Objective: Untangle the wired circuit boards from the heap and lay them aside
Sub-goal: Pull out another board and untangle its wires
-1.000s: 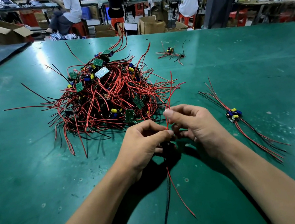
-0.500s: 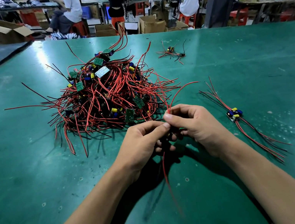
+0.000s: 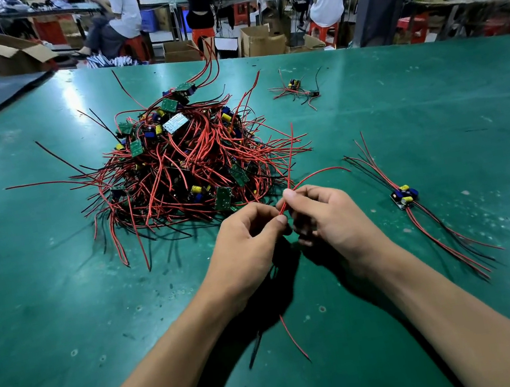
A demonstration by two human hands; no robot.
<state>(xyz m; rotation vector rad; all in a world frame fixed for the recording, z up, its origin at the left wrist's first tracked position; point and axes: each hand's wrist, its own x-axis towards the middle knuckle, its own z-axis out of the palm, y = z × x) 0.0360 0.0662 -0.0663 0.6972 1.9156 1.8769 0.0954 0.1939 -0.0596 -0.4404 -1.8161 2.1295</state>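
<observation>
Just short of the heap (image 3: pixel 188 164), which rises at your eleven o'clock on the green table (image 3: pixel 64 309), you work one bundle loose in the head view. Your right hand (image 3: pixel 328 218) pinches a pair of red wires (image 3: pixel 317 172) between thumb and forefinger, their free ends rising toward twelve and two o'clock. Your left hand (image 3: pixel 249 248) is curled round the lower run of the same wires, its thumb tip pressed against them just below that pinch. Loose ends (image 3: pixel 292 335), one red and one black, dangle under the hands toward six o'clock. Whether a board sits inside either palm cannot be told, because the fingers hide it.

One strand climbs past the heap's near fringe and may be caught there. The sound course is to anchor the bundle with the left hand and draw the strand out along its own length with the right. Go slowly rather than tugging sideways and dragging the pile along. Grip the wire near any snag, not near the board, to spare the joints.

A freed board (image 3: pixel 404 197) with straightened leads lies at three o'clock, well apart from the heap, and marks the likely spot for this one. A small tangle (image 3: pixel 294 85) sits far off at one o'clock.
</observation>
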